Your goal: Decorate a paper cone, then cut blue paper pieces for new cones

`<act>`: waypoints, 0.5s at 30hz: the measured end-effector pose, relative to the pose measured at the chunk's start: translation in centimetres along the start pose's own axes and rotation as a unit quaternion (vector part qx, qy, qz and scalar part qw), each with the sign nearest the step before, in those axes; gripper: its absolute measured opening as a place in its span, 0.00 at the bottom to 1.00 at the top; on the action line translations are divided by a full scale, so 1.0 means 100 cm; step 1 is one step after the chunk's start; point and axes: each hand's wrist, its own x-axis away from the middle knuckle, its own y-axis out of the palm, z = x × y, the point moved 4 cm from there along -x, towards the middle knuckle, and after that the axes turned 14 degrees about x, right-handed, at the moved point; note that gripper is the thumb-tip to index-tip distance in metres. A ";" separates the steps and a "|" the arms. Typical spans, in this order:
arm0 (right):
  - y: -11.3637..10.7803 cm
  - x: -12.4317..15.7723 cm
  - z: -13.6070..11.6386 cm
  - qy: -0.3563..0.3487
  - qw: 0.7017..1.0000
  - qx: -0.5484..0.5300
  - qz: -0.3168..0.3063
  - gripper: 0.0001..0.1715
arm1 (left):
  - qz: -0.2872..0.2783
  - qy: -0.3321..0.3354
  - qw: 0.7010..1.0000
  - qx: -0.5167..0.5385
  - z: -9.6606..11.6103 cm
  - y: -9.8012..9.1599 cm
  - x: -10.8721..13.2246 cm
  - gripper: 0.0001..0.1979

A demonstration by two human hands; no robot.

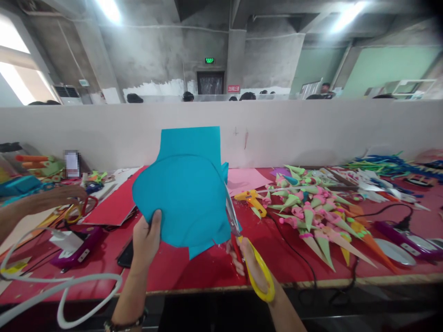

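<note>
Nearest of all, the right hand (245,255) grips large metal scissors with yellow-and-red handles (234,217), thumb in the loop, fingers curled below. The blades stand at the right edge of a bright blue, flexible sheet (183,198), held up above a red tabletop (176,274). The left hand (148,235) pinches the sheet's lower left, thumb in front, fingers behind.

It's cutting work, by the look of it: a rounded outline in front, a squared part rising behind; one piece or two, I can't tell. Staying on that curve calls for steady blades and the left hand turning the sheet.

Beyond to the right, a yellow hot-glue gun (252,199) lies beside a heap of pastel green and pink cones (311,210); farther back stands a long white partition (287,131).
</note>
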 end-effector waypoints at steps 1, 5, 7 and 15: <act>0.000 0.001 -0.001 0.003 1.000 0.006 0.005 0.33 | -0.001 -0.003 1.000 0.002 -0.001 0.000 0.000 0.17; -0.001 0.007 -0.010 0.009 0.999 0.036 0.033 0.34 | -0.003 -0.010 1.000 0.009 -0.005 0.000 -0.001 0.16; -0.001 0.010 -0.013 0.005 0.998 0.044 0.039 0.34 | -0.002 -0.010 1.000 0.008 -0.005 0.000 -0.001 0.16; -0.004 0.011 -0.013 0.015 0.996 0.077 0.049 0.36 | -0.013 -0.031 0.999 0.018 -0.012 -0.002 -0.004 0.16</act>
